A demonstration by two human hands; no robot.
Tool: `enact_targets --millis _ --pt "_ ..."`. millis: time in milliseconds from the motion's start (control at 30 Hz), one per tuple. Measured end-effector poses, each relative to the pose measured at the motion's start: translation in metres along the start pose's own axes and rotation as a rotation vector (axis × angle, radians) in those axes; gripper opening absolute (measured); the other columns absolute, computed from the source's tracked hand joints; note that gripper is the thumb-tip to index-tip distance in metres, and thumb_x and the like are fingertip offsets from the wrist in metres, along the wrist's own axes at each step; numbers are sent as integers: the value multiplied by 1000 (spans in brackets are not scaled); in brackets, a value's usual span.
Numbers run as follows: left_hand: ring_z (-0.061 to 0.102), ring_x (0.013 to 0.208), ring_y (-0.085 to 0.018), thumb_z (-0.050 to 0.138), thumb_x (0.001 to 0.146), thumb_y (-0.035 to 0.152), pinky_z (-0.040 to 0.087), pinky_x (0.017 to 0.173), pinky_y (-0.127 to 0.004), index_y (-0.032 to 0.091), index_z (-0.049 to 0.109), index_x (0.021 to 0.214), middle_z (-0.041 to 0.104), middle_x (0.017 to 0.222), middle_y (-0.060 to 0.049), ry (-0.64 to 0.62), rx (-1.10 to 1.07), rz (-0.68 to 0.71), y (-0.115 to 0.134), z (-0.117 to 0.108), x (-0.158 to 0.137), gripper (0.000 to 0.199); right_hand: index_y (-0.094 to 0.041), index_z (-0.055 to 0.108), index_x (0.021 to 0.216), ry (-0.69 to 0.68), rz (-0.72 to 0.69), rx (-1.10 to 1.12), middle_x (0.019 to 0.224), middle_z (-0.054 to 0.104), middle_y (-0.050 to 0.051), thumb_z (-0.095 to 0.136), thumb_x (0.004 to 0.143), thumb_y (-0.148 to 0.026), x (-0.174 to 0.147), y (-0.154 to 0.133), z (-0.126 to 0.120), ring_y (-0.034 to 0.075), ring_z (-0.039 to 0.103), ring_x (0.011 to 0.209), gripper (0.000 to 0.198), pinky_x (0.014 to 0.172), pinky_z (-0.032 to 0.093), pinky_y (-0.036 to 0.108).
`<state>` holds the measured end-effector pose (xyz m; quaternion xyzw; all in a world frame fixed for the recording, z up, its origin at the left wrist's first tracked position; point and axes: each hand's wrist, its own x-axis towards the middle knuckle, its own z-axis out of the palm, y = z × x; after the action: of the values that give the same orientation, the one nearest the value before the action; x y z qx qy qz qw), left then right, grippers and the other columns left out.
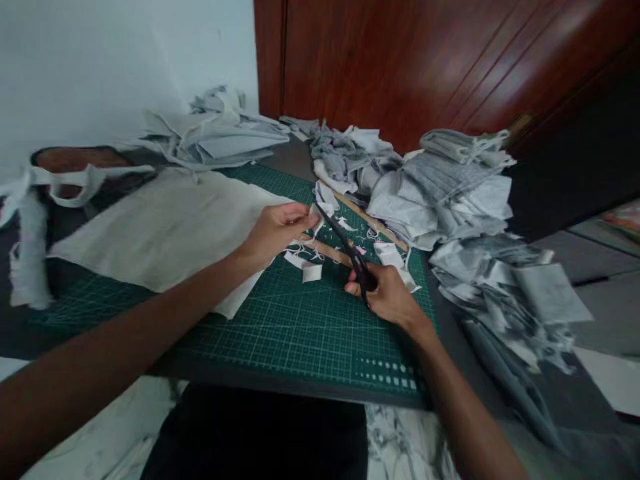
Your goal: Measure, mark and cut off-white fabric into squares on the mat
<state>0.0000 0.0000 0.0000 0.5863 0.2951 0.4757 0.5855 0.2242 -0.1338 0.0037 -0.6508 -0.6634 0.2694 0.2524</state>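
My left hand (pixel 283 230) pinches a small white fabric scrap (pixel 316 217) above the green cutting mat (pixel 300 333). In my right hand (pixel 387 293) is a pair of black scissors (pixel 345 237), fingers through the handles. The blades point up and left, their tips beside the scrap; whether they touch it I cannot tell. A large cream cloth (pixel 190 220) lies flat under and left of my left hand. Between my hands a wooden strip (pixel 327 251) lies on the mat among loose threads and a small white offcut (pixel 312 273).
Folded pale cloth (pixel 220 137) is piled at the back left. Heaps of grey and white fabric (pixel 425 193) line the back and right edges. Another wooden strip (pixel 375 223) lies at the mat's far right. White fabric strips (pixel 33 240) sit at the far left.
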Motion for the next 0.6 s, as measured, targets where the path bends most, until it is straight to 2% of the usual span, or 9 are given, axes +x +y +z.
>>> enact_targets --millis 167,300,433,600 --pt "66 73 -14 88 73 49 50 64 -24 16 76 90 78 89 -5 5 29 -10 -4 0 2 39 -14 72 81 114 -40 15 61 59 2 69 87 -64 3 4 4 15 48 56 51 52 34 28" --pt "67 74 -14 89 73 47 52 66 -25 15 77 90 79 93 -7 22 43 -4 -4 0 2 39 -15 70 80 216 -40 78 63 59 2 65 88 -64 1 5 -6 15 49 56 50 52 35 27" --pt "66 74 -14 87 76 47 51 64 -25 15 78 91 79 92 -7 27 65 15 -2 -1 1 37 -15 70 85 153 -6 66 71 64 3 70 84 -61 -1 3 -18 15 53 59 46 55 39 27" --pt "70 81 -17 84 81 44 55 67 -26 16 78 97 80 96 -7 43 44 21 -2 -3 1 32 -15 70 86 12 22 -27 75 68 5 73 83 -61 0 1 -10 17 57 64 46 58 40 28"
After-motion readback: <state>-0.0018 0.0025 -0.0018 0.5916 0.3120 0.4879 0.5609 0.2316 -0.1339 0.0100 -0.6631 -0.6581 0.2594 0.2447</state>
